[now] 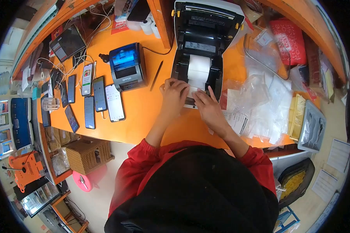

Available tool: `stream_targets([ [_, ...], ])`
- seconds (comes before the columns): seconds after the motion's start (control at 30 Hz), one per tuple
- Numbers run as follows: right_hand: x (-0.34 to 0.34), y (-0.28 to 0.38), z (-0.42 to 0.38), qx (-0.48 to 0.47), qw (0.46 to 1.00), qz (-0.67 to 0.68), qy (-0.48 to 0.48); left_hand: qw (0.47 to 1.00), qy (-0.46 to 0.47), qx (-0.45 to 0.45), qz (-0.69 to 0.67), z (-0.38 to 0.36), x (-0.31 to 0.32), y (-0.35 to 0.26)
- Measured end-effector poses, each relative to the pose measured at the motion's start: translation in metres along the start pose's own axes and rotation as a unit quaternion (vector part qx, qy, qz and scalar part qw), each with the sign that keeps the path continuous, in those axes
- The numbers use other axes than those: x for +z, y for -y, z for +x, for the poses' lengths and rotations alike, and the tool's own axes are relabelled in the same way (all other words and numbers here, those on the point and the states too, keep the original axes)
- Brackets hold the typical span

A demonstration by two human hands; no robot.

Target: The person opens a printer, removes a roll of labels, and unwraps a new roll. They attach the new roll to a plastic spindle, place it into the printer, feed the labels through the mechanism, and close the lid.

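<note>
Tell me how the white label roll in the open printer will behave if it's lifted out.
The label roll looks thick and round, so it would probably roll once set down. Its loose end, under the left hand and right hand, seems thin and floppy, likely to unwind. It is probably light.

Only the small blue printer bears a legible mark, seemingly "EPPOS"; other print is unreadable.

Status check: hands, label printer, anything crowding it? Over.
Left hand and right hand on paper at front of open label printer. White roll loaded. Plastic bags close right.
</note>
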State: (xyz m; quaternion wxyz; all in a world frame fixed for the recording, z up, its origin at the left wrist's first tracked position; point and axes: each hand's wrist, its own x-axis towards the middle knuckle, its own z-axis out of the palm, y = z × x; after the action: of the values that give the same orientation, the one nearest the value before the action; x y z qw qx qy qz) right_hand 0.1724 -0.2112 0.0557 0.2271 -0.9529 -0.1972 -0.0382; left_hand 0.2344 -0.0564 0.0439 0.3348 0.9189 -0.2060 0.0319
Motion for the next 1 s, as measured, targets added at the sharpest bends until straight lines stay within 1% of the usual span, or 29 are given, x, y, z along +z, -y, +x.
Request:
stream_targets([
  [0.1, 0.001, -0.001, -0.007, -0.020, 1.000, -0.016, 0.009, 0.999, -0.027, 0.016, -0.021, -0.005, -0.005, 0.001],
  [0.2, 0.000, -0.008, -0.010, -0.033, 0.999, -0.009, 0.032, 0.998, -0.029, 0.058, 0.016, -0.018, -0.016, -0.002],
  [0.3, 0.002, -0.007, -0.014, -0.037, 0.999, 0.009, 0.013, 0.997, -0.012, 0.068, 0.042, -0.040, -0.015, 0.002],
  [0.4, 0.005, -0.003, -0.015, -0.022, 1.000, -0.002, 0.022, 0.997, -0.006, 0.052, 0.060, -0.053, -0.012, 0.002],
  [0.5, 0.002, 0.002, -0.016, -0.020, 1.000, -0.005, 0.023, 0.998, -0.019, 0.041, 0.052, -0.055, -0.009, -0.001],
  [0.6, 0.006, 0.004, -0.018, -0.024, 0.999, -0.025, 0.028, 0.997, -0.012, 0.037, 0.061, -0.054, -0.007, -0.003],
  [0.83, 0.010, 0.012, -0.017, -0.012, 0.997, -0.062, 0.038, 0.993, 0.014, 0.056, 0.103, -0.052, 0.001, -0.006],
  [1.0, 0.007, 0.013, -0.021, -0.014, 0.997, -0.070, 0.026, 0.990, 0.005, 0.069, 0.121, -0.058, 0.001, -0.007],
])
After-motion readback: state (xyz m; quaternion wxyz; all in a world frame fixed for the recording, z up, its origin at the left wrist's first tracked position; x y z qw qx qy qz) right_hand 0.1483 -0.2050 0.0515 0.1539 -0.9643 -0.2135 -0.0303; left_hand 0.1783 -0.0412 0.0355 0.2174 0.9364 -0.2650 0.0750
